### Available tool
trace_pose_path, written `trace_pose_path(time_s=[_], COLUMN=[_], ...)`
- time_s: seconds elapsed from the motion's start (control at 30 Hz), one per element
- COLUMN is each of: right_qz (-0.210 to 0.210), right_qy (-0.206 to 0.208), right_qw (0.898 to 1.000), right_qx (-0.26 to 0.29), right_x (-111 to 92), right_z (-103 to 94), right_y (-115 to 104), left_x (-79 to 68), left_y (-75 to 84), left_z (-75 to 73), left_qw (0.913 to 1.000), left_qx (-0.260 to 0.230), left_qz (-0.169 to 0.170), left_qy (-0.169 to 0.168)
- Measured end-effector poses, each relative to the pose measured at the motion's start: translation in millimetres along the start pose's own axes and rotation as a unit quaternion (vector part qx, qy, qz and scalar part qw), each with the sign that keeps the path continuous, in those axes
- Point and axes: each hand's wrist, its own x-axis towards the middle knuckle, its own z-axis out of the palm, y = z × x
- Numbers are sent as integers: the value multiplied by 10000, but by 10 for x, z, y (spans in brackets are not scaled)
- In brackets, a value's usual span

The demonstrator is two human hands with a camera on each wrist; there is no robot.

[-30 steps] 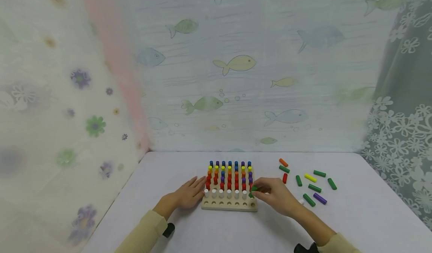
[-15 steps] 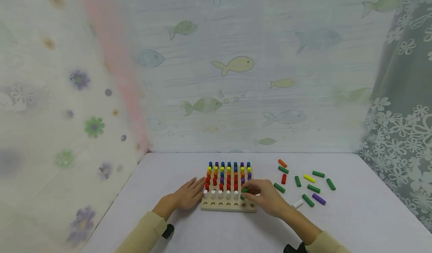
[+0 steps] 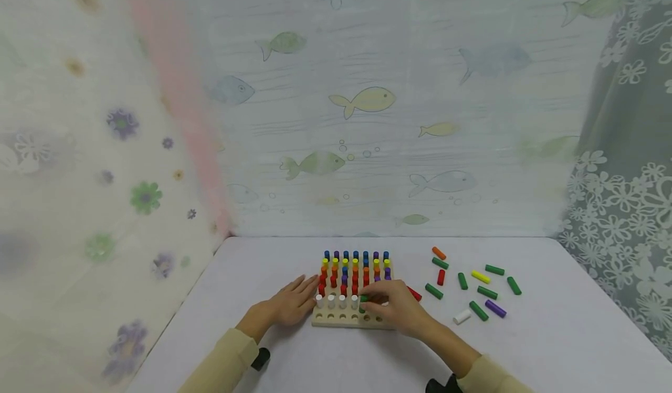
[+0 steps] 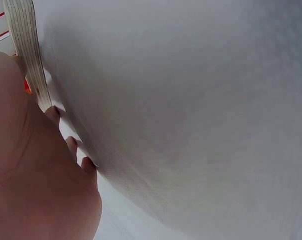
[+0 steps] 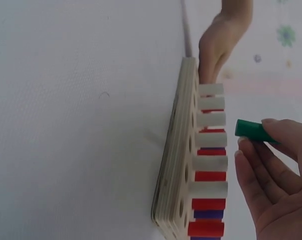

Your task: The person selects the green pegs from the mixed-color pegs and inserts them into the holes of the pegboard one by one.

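A wooden peg board [image 3: 336,324] stands on the white table, with rows of upright pegs in blue, yellow, orange, purple and red. White pegs [image 3: 342,302] fill a row near its front, and the holes visible in the frontmost row are bare. Between thumb and fingers my right hand [image 3: 396,305] pinches a green peg [image 5: 251,131], held above the board beside the white pegs and apart from them in the right wrist view. My left hand [image 3: 290,302] rests on the table, its extended fingers against the board's left side. The right hand hides the board's front right corner.
To the right lie loose pegs: several green pegs [image 3: 487,293], a yellow peg [image 3: 480,276], a purple peg [image 3: 496,308], an orange peg [image 3: 438,253], a white peg [image 3: 462,316] and red pegs [image 3: 441,277]. A fish-patterned curtain [image 3: 315,119] hangs behind the table.
My right hand has moved left along the board's front, still pinching the green peg. Loose green, red and white pegs have come into view to its right. My left hand stays put.
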Motion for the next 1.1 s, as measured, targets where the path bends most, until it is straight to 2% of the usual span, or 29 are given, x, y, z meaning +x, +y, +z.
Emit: trace_pose_path(time_s=[0.53,0.87,1.1], right_qz=[100,74,217], right_qy=[-145,-38,47], right_qw=[9998,9999,9997], right_qx=[-105,-132,-47], right_x=[182,261,313], right_z=[259,424,548], right_y=[-52,-88,-97], left_x=[24,20,5], left_y=[-14,-6,-17], left_z=[3,-8,-5], left_qw=[10000,9999,10000], left_qx=[80,96,57], left_qz=[-4,-1,63], left_qy=[-32,-55,-16])
